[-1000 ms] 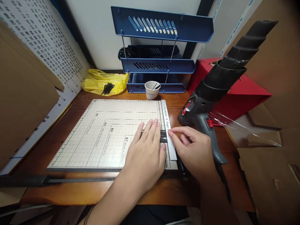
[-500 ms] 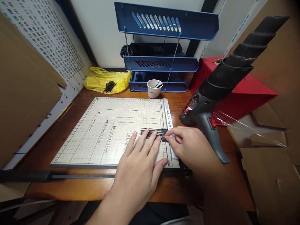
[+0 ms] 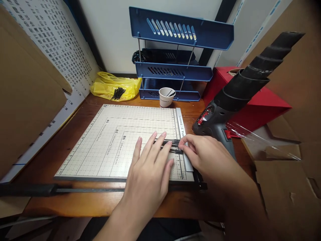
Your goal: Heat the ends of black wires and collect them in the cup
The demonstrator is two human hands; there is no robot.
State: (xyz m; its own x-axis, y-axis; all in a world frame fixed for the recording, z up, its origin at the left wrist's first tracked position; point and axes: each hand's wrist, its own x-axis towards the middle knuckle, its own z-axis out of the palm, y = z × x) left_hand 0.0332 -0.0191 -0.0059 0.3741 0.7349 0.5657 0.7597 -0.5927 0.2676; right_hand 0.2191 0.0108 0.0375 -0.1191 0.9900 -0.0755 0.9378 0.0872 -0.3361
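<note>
My left hand lies palm down on the paper cutter, its fingers spread over a row of thin black strips. The strips lie across the printed grid, partly hidden under those fingers, with their right ends toward the pale side guide. My right hand is at those ends, thumb and forefinger pinched together on them; how many it holds is hidden. Along the near side of the board, the cutter's blade arm stretches left to a black handle.
Behind the board stands a paper cup with black strips in it. A yellow plastic bag has short black pieces on it. A heat gun leans by a red box. A blue tiered tray rack stands at the back.
My left fingers have shifted slightly up the board, and the thumb has drawn in closer to them. My right hand keeps its pinch at the strip ends. The view has moved a little.
</note>
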